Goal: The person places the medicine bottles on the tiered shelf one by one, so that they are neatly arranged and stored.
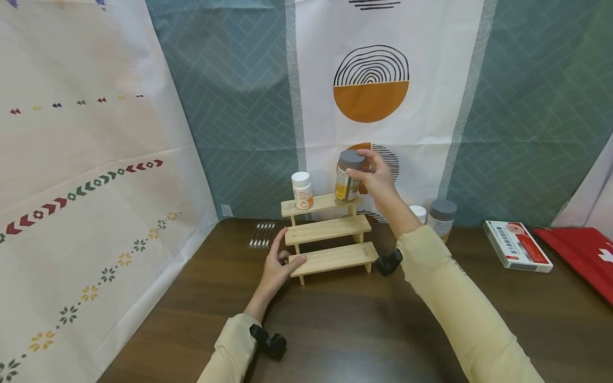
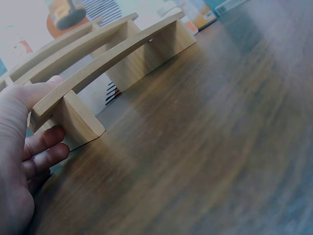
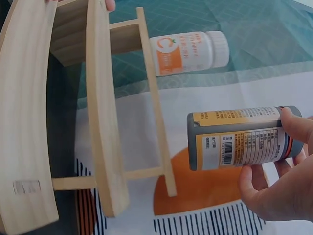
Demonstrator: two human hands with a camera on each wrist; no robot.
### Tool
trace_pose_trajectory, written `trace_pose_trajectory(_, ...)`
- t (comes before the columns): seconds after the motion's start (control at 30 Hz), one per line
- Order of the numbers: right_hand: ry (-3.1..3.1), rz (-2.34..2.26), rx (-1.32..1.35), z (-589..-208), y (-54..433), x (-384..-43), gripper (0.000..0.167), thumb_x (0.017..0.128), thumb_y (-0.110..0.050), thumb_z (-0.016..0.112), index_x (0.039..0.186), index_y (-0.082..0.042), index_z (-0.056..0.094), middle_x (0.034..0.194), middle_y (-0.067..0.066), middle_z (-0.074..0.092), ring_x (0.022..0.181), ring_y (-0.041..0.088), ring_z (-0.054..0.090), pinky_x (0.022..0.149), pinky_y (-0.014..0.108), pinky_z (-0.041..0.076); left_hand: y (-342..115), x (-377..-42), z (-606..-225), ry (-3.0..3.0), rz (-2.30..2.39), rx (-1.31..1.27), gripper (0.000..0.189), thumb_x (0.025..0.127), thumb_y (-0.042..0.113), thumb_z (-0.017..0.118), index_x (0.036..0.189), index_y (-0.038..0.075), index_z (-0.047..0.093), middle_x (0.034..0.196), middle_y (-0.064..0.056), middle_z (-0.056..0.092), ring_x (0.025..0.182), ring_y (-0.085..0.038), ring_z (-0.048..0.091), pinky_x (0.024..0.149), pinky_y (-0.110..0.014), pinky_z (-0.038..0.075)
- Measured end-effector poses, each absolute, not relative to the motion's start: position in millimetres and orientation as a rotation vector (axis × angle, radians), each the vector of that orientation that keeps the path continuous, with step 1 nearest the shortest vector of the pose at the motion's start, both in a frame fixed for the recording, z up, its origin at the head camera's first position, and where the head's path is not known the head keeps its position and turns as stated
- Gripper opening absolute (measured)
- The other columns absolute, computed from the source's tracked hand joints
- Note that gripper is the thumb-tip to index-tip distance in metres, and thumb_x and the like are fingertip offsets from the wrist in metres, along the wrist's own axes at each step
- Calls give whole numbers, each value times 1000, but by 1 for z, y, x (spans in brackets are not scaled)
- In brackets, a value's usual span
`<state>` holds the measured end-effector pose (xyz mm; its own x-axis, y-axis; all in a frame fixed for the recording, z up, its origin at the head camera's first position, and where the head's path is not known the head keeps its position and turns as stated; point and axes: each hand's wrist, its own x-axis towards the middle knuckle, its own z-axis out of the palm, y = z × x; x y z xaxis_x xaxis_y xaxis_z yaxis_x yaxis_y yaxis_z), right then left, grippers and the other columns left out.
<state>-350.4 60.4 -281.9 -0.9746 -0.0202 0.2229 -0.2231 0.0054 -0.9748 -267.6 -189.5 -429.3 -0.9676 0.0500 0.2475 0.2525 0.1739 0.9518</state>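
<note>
A three-step wooden stand [image 1: 330,231] is on the dark table. My left hand [image 1: 278,268] grips its left end, the thumb on top of the lowest step [image 2: 98,73] and some fingers curled below it. Over the right end of the top step, my right hand [image 1: 380,181] holds a grey-lidded pill bottle [image 1: 346,183] near its lid, thumb and fingers on opposite sides. In the right wrist view, a gap shows between that bottle's base [image 3: 191,142] and the step. A white bottle with an orange label [image 1: 303,194] stands upright at the top step's left.
Cotton swabs in a clear pack [image 1: 262,235] lie left of the stand. Behind my right forearm are a second grey-lidded bottle [image 1: 441,217] and a white-capped one [image 1: 418,213]. Farther right lie a medicine box [image 1: 517,246] and a red pouch with a white cross [image 1: 581,252]. Patterned cloth [image 1: 239,133] hangs behind.
</note>
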Motion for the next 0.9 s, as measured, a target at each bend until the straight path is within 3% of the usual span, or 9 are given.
trace_pose_trajectory(0.2, -2150, 2117, 222, -291, 47, -363, 56, 93, -13, 66, 144, -20, 42, 152, 7, 42, 135, 28, 40, 110, 46, 36, -190, -268, -428, -2290, -1900, -310, 85, 87, 6, 72, 155, 22, 24, 58, -2, 34, 51, -5, 30, 53, -20, 31)
trace_pose_trajectory(0.47, -2116, 2152, 210, -298, 33, -369, 57, 95, -15, 64, 146, -26, 40, 156, 0, 37, 137, 27, 36, 114, 49, 29, -191, -267, -427, -2297, -1901, -284, 85, 87, 8, 73, 155, 24, 24, 58, 0, 35, 51, -5, 30, 53, -20, 31)
trace_pose_trajectory(0.7, -2093, 2165, 262, -297, 30, -369, 58, 95, -12, 63, 147, -24, 39, 157, 3, 36, 138, 28, 37, 115, 50, 29, -193, -269, -427, -2281, -1892, -276, 85, 86, 7, 73, 154, 24, 26, 58, 0, 35, 51, -5, 29, 53, -19, 30)
trace_pose_trajectory(0.9, -2140, 2185, 411, -303, 45, -371, 69, 94, -8, 62, 153, -26, 31, 160, 8, 30, 144, 32, 31, 116, 53, 28, -192, -269, -432, -2254, -1955, -312, 85, 86, 7, 73, 154, 24, 25, 57, 2, 37, 48, -6, 31, 49, -21, 32)
